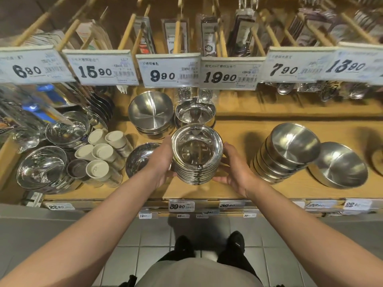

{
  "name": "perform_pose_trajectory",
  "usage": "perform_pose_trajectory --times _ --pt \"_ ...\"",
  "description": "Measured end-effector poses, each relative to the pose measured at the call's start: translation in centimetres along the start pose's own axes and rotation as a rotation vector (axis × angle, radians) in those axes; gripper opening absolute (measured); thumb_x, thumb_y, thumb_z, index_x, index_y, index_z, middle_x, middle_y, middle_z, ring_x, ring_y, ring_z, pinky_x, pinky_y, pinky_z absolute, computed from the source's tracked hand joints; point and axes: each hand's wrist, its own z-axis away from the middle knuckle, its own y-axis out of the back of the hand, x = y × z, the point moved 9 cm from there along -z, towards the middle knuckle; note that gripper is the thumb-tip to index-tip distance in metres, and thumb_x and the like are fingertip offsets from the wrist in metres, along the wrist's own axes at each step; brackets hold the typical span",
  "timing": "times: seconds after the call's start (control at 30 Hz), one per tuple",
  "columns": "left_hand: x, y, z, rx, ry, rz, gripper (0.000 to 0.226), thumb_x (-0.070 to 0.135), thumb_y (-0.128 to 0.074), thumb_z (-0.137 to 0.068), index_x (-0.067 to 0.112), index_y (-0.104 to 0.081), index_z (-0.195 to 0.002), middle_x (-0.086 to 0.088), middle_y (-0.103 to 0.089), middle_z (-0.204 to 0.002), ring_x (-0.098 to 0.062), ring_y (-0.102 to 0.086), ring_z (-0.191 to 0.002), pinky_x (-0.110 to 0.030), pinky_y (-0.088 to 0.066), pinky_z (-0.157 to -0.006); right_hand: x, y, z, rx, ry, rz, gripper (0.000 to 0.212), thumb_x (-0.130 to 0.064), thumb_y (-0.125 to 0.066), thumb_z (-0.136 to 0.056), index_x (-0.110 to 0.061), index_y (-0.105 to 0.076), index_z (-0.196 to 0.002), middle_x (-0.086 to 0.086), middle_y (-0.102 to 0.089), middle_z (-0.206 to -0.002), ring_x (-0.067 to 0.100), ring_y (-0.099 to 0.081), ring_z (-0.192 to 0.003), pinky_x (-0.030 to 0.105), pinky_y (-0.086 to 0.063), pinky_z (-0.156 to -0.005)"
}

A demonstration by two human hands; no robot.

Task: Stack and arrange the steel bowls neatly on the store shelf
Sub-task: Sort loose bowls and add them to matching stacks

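Head view: shiny nested stack of steel bowls (pixel 197 155) between left hand (pixel 160 162) and right hand (pixel 234 168), fingers apparently curled around its sides.

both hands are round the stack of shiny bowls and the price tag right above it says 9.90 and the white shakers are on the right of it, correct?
Not quite: in the head view the white shakers stand left of the stack of bowls, not right. The rest holds: left hand and right hand are round it, with the 9.90 tag above.
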Motion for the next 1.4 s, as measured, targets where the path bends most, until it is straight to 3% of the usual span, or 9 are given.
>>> perform_pose_trajectory --times 0.17,0.37,0.57,0.67,0.83,1.0,1.17,1.27,1.4 --pt "-0.3 -0.3 -0.4 -0.002 0.005 -0.017 0.052 0.058 -0.022 -0.106 0.033 -0.068 -0.103 0.012 -0.073 -0.078 -0.010 -0.056 -0.085 -0.046 -0.051 -0.096 0.1 0.3 0.4 0.025 0.003 -0.002 0.037 -0.058 -0.039 -0.103 -0.035 -0.061 -0.123 0.000 -0.066 -0.124 0.019 -0.064 -0.115 0.039 -0.061 -0.082" --pt "-0.2 -3.1 0.3 -0.137 -0.014 -0.035 0.043 0.057 -0.031 -0.103 0.028 -0.063 -0.099 0.008 -0.072 -0.066 -0.014 -0.063 -0.069 -0.028 -0.051 -0.060 0.1 2.7 1.2 0.076 0.011 -0.005 0.041 -0.058 -0.038 -0.103 -0.035 -0.060 -0.129 -0.001 -0.064 -0.130 0.020 -0.061 -0.121 0.037 -0.061 -0.077" --pt "-0.2 -5.5 1.2 -0.190 -0.053 -0.029 0.049 0.070 -0.030 -0.099 0.035 -0.063 -0.110 0.013 -0.078 -0.078 -0.017 -0.069 -0.087 -0.036 -0.055 -0.070 -0.2 4.8 2.2 0.131 0.010 -0.010 0.036 -0.057 -0.037 -0.103 -0.039 -0.064 -0.121 -0.004 -0.062 -0.130 0.019 -0.058 -0.122 0.037 -0.059 -0.074" --pt "0.1 -5.6 1.5 -0.190 -0.056 -0.033 0.050 0.069 -0.029 -0.101 0.036 -0.066 -0.108 0.012 -0.079 -0.082 -0.017 -0.071 -0.092 -0.034 -0.056 -0.067 -0.3 5.1 2.6 0.150 0.004 -0.008 0.037 -0.055 -0.035 -0.105 -0.038 -0.063 -0.122 -0.004 -0.062 -0.130 0.019 -0.056 -0.123 0.042 -0.058 -0.083" --pt "0.9 -4.3 2.0 -0.185 -0.081 -0.048 0.041 0.053 -0.032 -0.106 0.026 -0.064 -0.103 0.008 -0.076 -0.072 -0.013 -0.071 -0.075 -0.025 -0.052 -0.057 -0.8 5.2 3.7 0.197 0.021 0.073 0.032 -0.045 -0.035 -0.107 -0.038 -0.065 -0.115 -0.007 -0.066 -0.129 0.013 -0.059 -0.121 0.042 -0.057 -0.094" --pt "2.3 -0.8 2.1 -0.073 -0.112 -0.123 0.024 0.026 -0.052 -0.104 0.007 -0.063 -0.112 -0.010 -0.066 -0.093 -0.024 -0.059 -0.083 -0.036 -0.052 -0.072 -3.5 6.8 5.8 0.367 0.152 0.370 0.016 -0.039 -0.051 -0.098 -0.027 -0.060 -0.104 -0.005 -0.059 -0.106 0.015 -0.054 -0.103 0.041 -0.049 -0.101" --pt "4.5 2.4 2.5 -0.029 -0.241 -0.071 0.007 0.004 -0.057 -0.099 0.005 -0.062 -0.095 -0.007 -0.069 -0.083 -0.017 -0.070 -0.073 -0.037 -0.060 -0.082 -8.6 5.9 9.6 0.498 0.424 0.481 0.033 -0.041 -0.054 -0.093 -0.028 -0.068 -0.120 -0.009 -0.068 -0.107 0.012 -0.059 -0.101 0.022 -0.042 -0.076" --pt "5.9 3.2 2.6 -0.029 -0.284 -0.030 0.011 -0.001 -0.056 -0.099 0.004 -0.061 -0.090 0.000 -0.070 -0.062 -0.010 -0.069 -0.055 -0.023 -0.059 -0.059 -9.7 4.7 9.6 0.434 0.430 0.346 0.042 -0.044 -0.056 -0.081 -0.026 -0.069 -0.117 -0.009 -0.069 -0.101 0.013 -0.062 -0.096 0.028 -0.044 -0.079" --pt "6.7 3.9 1.5 0.019 -0.265 -0.042 0.013 -0.004 -0.057 -0.095 0.006 -0.061 -0.088 -0.014 -0.063 -0.084 -0.025 -0.062 -0.076 -0.042 -0.053 -0.082 -9.9 3.1 9.0 0.359 0.441 0.271 0.014 -0.024 -0.060 -0.095 -0.028 -0.067 -0.107 -0.004 -0.070 -0.092 0.030 -0.072 -0.098 0.045 -0.058 -0.094"
